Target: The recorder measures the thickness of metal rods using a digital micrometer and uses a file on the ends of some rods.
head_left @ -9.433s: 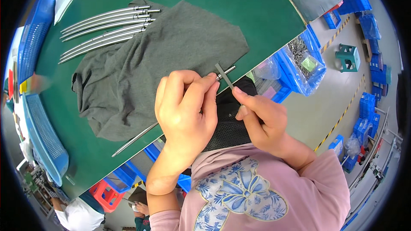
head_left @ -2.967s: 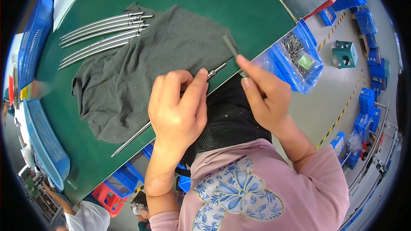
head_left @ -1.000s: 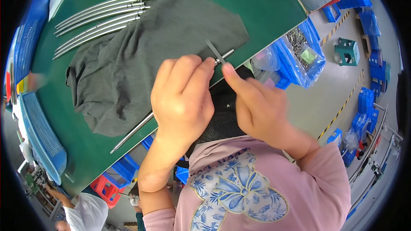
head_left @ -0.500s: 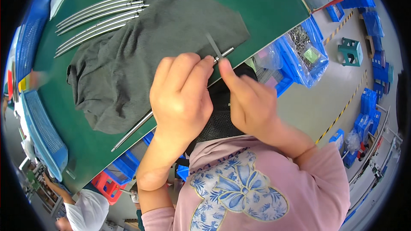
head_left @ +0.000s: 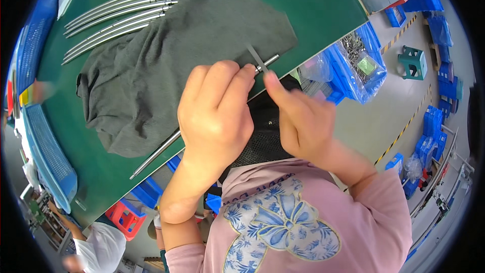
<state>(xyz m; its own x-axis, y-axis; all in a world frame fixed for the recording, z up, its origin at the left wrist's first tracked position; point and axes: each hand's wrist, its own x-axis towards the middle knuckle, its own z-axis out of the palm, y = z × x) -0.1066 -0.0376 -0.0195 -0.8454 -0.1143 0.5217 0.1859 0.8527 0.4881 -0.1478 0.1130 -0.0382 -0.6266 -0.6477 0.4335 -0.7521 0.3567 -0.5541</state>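
Observation:
My left hand (head_left: pixel 214 108) is closed round a long, slim metal rod (head_left: pixel 156 155), whose near-left part runs out below the wrist and whose short right end shows past the fingers. In my right hand (head_left: pixel 305 119) is a thin, flat grey file-like strip (head_left: pixel 256 56), pinched between thumb and curled fingers. The strip crosses the rod close to its right end and appears to touch it. A crumpled dark grey cloth (head_left: pixel 151 81) lies beneath on the green table (head_left: pixel 303 0). Several similar metal rods (head_left: pixel 118 12) rest side by side at the far left, their right ends on the cloth.
Light blue perforated baskets (head_left: pixel 49 156) stand along the table's left side. Off the right edge, a blue bin (head_left: pixel 376 78) holds small metal parts in plastic. A green stool (head_left: pixel 413 63) stands on the floor. Another person in white (head_left: pixel 101 247) is at lower left, beside a red stool (head_left: pixel 125 220).
My right hand and the strip have shifted slightly to the right and down across the rod. My left hand keeps its hold, and the rod has hardly moved.

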